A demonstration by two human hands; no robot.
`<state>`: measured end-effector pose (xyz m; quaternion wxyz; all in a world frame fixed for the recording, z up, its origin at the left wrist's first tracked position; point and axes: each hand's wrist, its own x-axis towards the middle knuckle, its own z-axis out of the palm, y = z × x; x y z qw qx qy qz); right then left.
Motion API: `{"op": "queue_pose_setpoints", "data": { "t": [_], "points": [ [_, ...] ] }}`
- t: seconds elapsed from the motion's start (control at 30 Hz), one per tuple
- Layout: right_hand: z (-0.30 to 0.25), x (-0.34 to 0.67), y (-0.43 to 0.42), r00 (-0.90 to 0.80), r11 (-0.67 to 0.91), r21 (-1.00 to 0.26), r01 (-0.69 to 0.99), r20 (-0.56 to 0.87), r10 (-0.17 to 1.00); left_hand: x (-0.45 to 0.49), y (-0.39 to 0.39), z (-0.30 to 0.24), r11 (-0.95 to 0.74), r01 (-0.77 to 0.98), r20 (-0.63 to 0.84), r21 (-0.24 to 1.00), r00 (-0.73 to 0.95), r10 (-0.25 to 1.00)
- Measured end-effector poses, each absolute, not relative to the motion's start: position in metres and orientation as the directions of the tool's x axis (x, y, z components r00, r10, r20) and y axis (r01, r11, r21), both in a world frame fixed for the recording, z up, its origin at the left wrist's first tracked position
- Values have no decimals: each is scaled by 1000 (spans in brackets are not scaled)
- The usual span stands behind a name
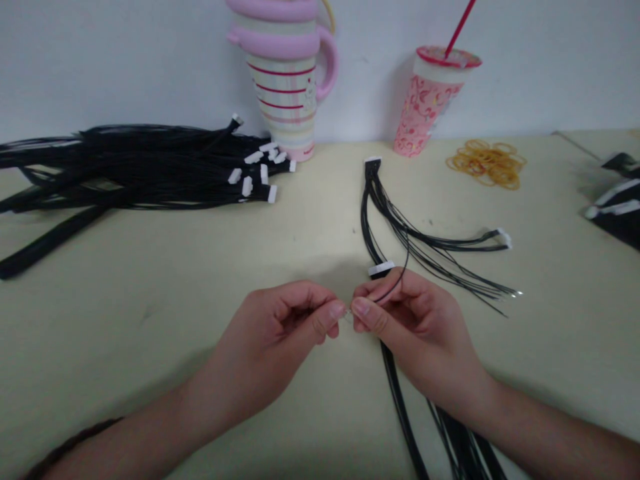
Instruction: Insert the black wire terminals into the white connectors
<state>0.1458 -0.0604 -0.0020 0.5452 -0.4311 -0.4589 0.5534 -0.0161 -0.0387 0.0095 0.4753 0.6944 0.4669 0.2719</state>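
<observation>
Thin black wire harness [371,200], white connector [381,269]

Two hands counted, left hand [265,340] and right hand [420,333], working near centre. One black wire harness [385,213] lying mid-worktop [150,347], three white connectors [381,269] showing. One larger wire bundle [125,173] sitting far left, about ten connectors [247,187] showing. One striped mug [285,87], one floral cup [425,113], one red straw [460,27] standing far. One rubber-band heap [487,163] lying far right, bands uncountable.
</observation>
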Motion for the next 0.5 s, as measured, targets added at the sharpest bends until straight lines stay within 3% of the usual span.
{"op": "queue_pose_setpoints", "data": {
  "t": [0.5],
  "points": [
    [-3, 146, -60, -38, 19, -984, -178, 26, 999, -16, -40, 9, -105, 408, -80, 907, 412, 908]
  ]
}}
